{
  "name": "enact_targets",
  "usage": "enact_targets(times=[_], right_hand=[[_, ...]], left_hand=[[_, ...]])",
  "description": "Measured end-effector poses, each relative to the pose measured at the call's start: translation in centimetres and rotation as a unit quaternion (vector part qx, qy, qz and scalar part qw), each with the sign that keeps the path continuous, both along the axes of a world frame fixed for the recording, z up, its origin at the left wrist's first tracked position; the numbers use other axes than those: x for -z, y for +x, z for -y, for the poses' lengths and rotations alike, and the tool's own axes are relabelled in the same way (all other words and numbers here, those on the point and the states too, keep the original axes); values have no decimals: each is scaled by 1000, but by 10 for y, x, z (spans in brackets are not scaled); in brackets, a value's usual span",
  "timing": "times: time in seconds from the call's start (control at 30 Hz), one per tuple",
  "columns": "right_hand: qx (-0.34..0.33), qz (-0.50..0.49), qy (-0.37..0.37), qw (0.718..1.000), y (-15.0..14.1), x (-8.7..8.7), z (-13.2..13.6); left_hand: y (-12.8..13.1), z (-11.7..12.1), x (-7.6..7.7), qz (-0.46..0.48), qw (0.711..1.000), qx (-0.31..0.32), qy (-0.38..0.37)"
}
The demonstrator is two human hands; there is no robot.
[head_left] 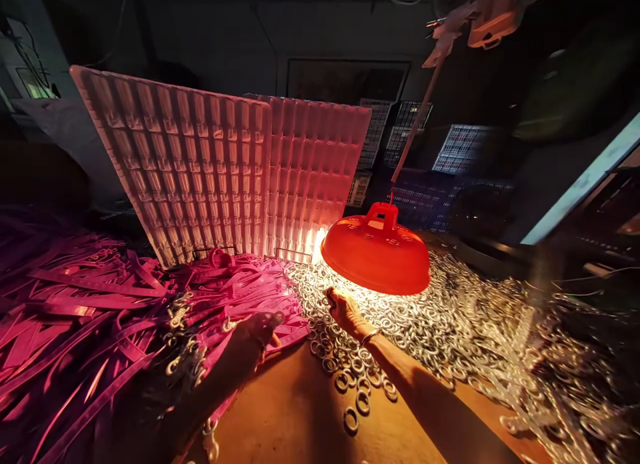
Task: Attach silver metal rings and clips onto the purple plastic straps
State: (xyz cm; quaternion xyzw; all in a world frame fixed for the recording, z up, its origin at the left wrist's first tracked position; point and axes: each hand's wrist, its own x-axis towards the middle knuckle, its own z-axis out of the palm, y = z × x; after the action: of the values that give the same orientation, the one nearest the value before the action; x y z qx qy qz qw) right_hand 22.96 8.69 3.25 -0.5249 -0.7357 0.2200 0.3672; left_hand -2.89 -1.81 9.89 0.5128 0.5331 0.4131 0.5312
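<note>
Rings [430,317], small and shiny and made of metal, lie in a big heap on the right half of the table, and that is where the right hand [345,311] is. It rests on the near edge of the heap, right under the orange lamp [377,251]. Its fingers curl down into the rings, but the bright light hides the tips, so I cannot tell if they pinch a ring or just touch the pile. A thin bangle sits on that wrist.

The left hand [255,334] lies on the pink straps [100,317], at the edge of their pile. Its fingers are bent down onto a strap end and look pressed together, though the hand is dark and I cannot see clearly what they hold. Some straps near it already carry little metal clips.

A few loose rings lie apart on the bare brown table [295,411] between the two arms.

I think the step in hand is picking: one hand goes for a ring, the other for a strap. The next move calls for a careful pinch on just one ring, since they lie all tangled together.

Behind the piles, two ribbed plastic trays [215,171] stand up on edge, leaning side by side.
</note>
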Motion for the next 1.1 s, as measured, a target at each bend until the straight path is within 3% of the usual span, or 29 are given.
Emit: enact_targets(times=[0.1,0.23,0.37,0.5,0.7,0.87,1.0,1.1], right_hand=[[-11,-16,-7,1000,2,-4,32],[-76,-99,-125,984,-4,-12,87],[-136,-201,-255,936,-10,-18,127],[-173,-265,-355,880,-13,-17,137],[-237,-232,-368,869,-12,-9,128],[-231,-257,-383,857,-16,-11,125],[-156,-319,-311,882,-30,-9,128],[-61,-377,-266,885,-42,1,133]], left_hand=[[30,19,31,4,997,69,17],[45,39,57,-7,996,86,28],[49,55,55,-15,995,92,23],[52,62,50,26,992,127,-4],[55,57,67,49,981,187,-1],[52,59,67,-28,985,167,47],[54,48,68,-26,996,84,25],[58,35,76,18,997,72,2]])
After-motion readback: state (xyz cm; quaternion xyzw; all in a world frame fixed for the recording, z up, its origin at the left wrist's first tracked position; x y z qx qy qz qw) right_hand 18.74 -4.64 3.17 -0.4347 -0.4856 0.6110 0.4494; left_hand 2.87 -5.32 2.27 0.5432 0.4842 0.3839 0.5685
